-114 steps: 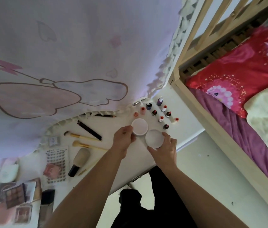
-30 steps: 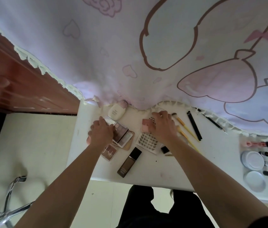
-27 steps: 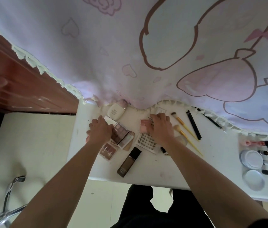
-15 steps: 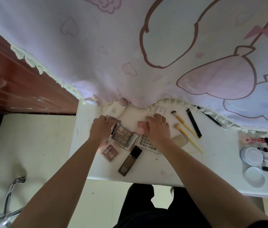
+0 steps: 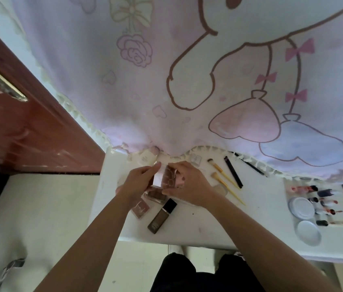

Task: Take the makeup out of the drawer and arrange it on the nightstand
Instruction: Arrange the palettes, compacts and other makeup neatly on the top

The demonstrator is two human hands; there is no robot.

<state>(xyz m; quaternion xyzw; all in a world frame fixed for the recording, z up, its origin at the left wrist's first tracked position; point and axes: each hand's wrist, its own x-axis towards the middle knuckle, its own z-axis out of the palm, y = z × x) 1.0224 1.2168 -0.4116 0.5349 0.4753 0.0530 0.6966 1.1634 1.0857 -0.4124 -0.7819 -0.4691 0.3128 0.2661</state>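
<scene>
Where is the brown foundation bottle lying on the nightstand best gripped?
Across its two long sides at mid-body, coming from above. The foundation bottle lies flat and slanted, black cap at the far end; bare nightstand lies on its right, a small compact close on its left.

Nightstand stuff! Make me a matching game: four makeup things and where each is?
1. brown rectangular foundation bottle, black cap
2. gold-handled makeup brush
3. round white plastic jars
4. small brown-and-pink palette

A. right end of white nightstand
B. held by left hand and right hand
C. beside thin black stick
D. lying flat between hands and front edge

Pairs: 1-D, 2-C, 3-A, 4-B
</scene>
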